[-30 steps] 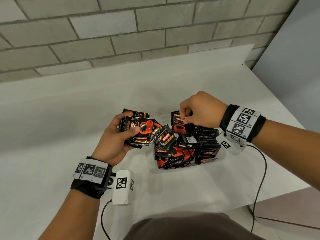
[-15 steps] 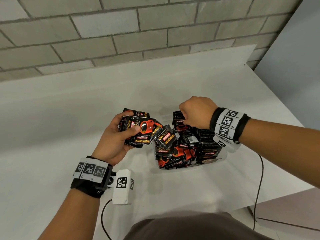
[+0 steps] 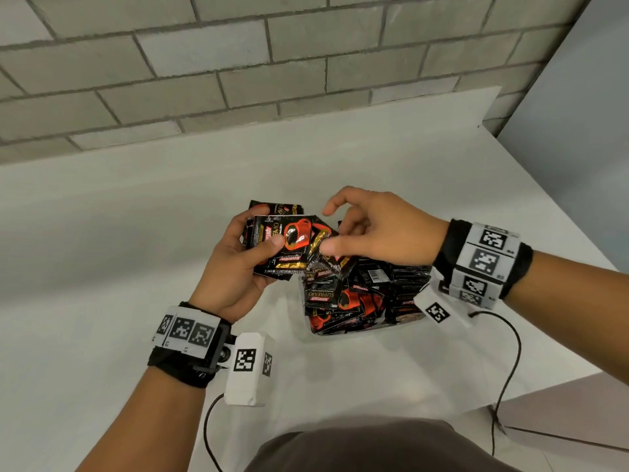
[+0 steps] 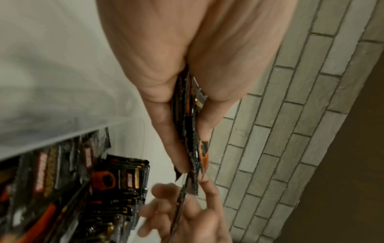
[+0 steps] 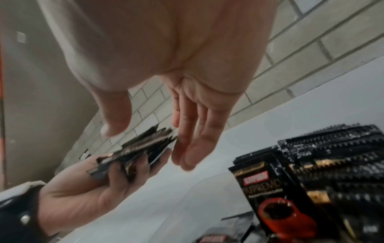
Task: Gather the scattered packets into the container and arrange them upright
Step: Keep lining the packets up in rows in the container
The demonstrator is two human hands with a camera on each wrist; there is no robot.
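1. Nearest, the left hand (image 3: 238, 270) has its grip closed on a fanned stack (image 3: 286, 247) of black packets, thumb across the top one, fingers beneath; the left wrist view shows the stack edge-on, pinched between thumb and fingers.
2. The right hand (image 3: 371, 233) reaches across from the right, its grip open with fingers straight in the right wrist view. Its thumb and fingertips (image 5: 187, 157) are at the stack's right edge; the left wrist view shows them on either side of that edge, but whether they press it cannot be told.
3. Just below and right of both grips sits the clear container (image 3: 306, 330), its near wall close to the left hand's thumb side. Packets (image 3: 343, 301) fill it: those at the right stand on edge in tight rows with serrated tops up, those at the left lean and overlap loosely.
4. The packets are glossy black with red cups, gold lettering and crimped ends.
5. The white tabletop (image 3: 119, 233) spreads wide to the left of the grips and beyond them. Its right edge runs near the right wrist, with a cable (image 3: 510, 369) hanging over it.
6. Farthest, a brick wall (image 3: 238, 63) closes the tabletop's back edge, well apart from the hands.
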